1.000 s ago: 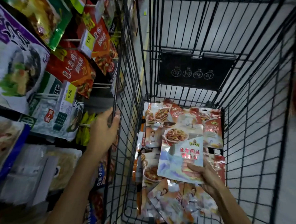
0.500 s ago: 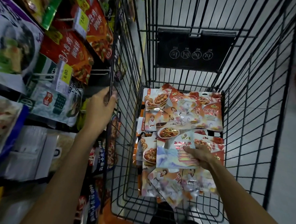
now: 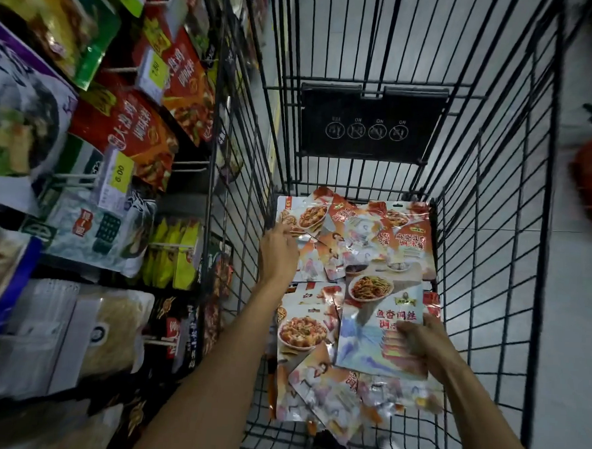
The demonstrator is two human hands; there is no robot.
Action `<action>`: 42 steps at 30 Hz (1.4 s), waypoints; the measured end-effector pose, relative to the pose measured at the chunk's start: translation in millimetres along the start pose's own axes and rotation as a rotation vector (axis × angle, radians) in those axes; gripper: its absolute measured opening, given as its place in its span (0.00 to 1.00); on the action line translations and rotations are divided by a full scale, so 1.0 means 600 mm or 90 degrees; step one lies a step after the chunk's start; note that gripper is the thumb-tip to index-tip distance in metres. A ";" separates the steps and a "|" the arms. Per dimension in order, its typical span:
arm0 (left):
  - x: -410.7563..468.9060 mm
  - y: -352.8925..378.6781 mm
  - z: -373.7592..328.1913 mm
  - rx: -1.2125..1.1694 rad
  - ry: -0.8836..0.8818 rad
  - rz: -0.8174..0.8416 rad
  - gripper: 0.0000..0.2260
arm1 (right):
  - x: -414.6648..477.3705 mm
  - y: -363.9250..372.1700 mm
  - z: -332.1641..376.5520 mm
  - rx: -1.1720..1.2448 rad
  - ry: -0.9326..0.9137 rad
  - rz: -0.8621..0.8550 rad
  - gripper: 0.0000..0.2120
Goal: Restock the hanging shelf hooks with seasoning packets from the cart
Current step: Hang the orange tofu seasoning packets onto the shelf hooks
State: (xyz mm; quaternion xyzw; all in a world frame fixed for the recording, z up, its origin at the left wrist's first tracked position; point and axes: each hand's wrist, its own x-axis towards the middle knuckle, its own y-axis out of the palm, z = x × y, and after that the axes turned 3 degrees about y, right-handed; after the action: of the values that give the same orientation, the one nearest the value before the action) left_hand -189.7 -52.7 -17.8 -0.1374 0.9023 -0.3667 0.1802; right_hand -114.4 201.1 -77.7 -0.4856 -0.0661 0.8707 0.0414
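The right hand grips a pale-blue seasoning packet printed 鱼香肉丝, thumb on its face, over the heap of seasoning packets in the wire cart. On the shelf hooks, yellow price tags read 6.00 and 7.50 beside red 大盘鸡 packets. The left hand, half a second ago on the cart's side wire, now reaches inside, fingers straight, at the heap's far-left packets.

Just two bare forearms, pretty lean. Left hand and right hand are bare too.
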 end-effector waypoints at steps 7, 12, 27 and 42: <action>0.103 0.123 0.089 0.042 -0.148 0.099 0.15 | 0.055 0.011 -0.019 -0.041 0.004 -0.077 0.11; 0.129 0.156 0.104 -0.034 -0.281 0.065 0.22 | 0.061 0.007 -0.017 -0.052 0.012 -0.076 0.10; 0.123 0.173 0.084 -0.462 -0.434 0.138 0.10 | 0.050 0.005 -0.008 0.046 0.034 -0.006 0.10; 0.008 0.020 0.055 -0.281 -0.361 0.048 0.19 | -0.074 0.009 0.057 0.106 -0.030 0.001 0.12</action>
State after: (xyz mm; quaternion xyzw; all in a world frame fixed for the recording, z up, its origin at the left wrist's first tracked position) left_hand -181.3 -66.6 -49.3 -0.2356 0.8784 -0.1035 0.4028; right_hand -120.6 187.1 -23.5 -0.4603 0.0060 0.8842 0.0792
